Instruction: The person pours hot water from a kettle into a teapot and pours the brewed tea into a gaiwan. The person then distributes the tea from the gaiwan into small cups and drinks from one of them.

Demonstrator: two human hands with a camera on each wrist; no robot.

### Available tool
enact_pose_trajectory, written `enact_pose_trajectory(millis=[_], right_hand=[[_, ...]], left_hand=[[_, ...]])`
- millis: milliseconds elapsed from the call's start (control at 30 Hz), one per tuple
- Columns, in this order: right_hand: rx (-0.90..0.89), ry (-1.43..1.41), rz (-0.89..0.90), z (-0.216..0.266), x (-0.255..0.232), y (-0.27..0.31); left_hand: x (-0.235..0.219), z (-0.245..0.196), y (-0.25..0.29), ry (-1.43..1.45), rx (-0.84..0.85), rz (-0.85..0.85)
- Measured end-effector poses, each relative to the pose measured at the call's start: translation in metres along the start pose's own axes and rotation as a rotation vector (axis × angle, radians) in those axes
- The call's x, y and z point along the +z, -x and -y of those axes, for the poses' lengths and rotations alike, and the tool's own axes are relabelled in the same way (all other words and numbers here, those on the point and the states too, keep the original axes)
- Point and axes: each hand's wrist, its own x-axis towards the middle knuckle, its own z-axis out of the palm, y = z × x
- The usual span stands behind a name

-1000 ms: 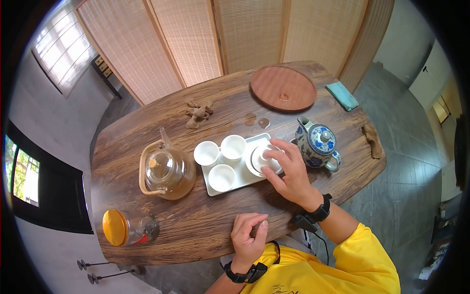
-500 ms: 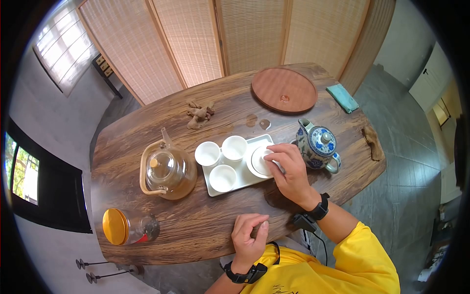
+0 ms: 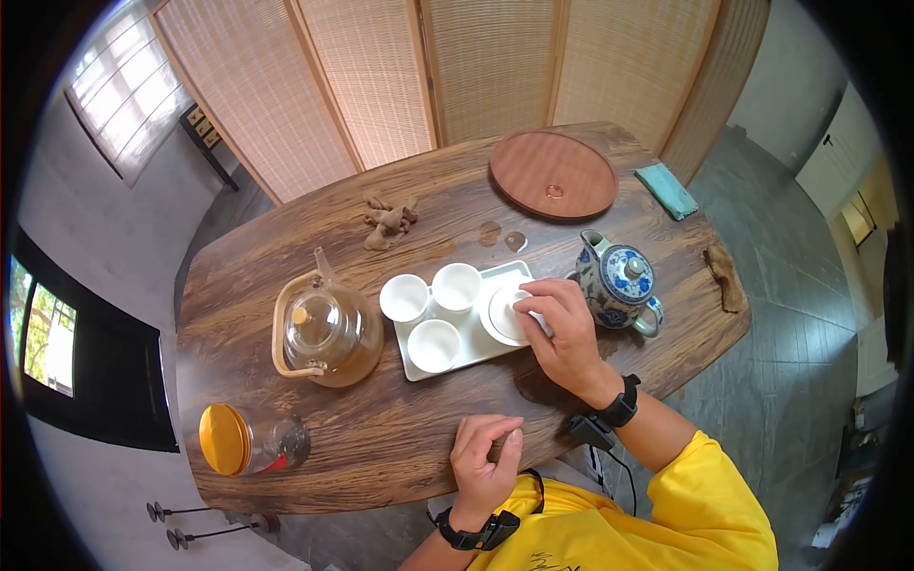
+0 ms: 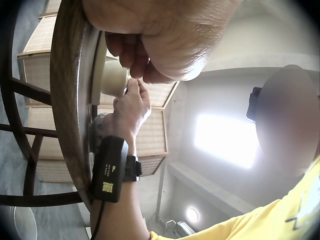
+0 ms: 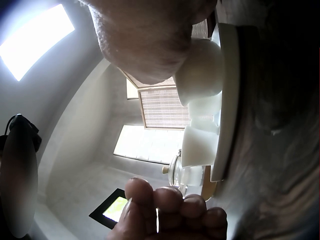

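Note:
In the head view, my right hand (image 3: 566,338) pinches the knob of the lid (image 3: 510,314) on a white gaiwan. The gaiwan stands at the right end of a white tray (image 3: 476,354), partly covered by my fingers. Three white cups (image 3: 434,345) are grouped on the tray's left part. The left wrist view has the right fingertips at the gaiwan (image 4: 114,77) from the side. My left hand (image 3: 484,462) rests by the table's near edge with loosely curled fingers, holding nothing. Its fingers (image 5: 167,199) show at the bottom of the right wrist view.
A blue-and-white teapot (image 3: 617,285) stands close to the right of my right hand. On the left are a glass kettle (image 3: 333,333) and a yellow-lidded jar (image 3: 226,440). Farther back lie a round wooden tray (image 3: 552,171), a teal cloth (image 3: 666,190) and a brown figure (image 3: 388,224).
My right hand's spread fingers have drawn together on the lid's knob, the hand shifting slightly. During the last half second it stays almost still. The left hand has not moved.

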Motion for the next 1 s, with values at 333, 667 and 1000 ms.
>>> enact_pose_trajectory(millis=[333,667,1000], right_hand=[[0.024,0.072,0.165,0.011,-0.009,-0.001],[0.093,0.015,0.186,-0.002,-0.003,0.005],[0.088,-0.016,0.189,-0.010,0.000,0.008]], left_hand=[[0.000,-0.002,-0.001,-0.018,0.007,0.004],[0.006,-0.010,-0.017,-0.064,-0.043,0.029],[0.032,-0.005,-0.048,-0.208,-0.009,0.030]])
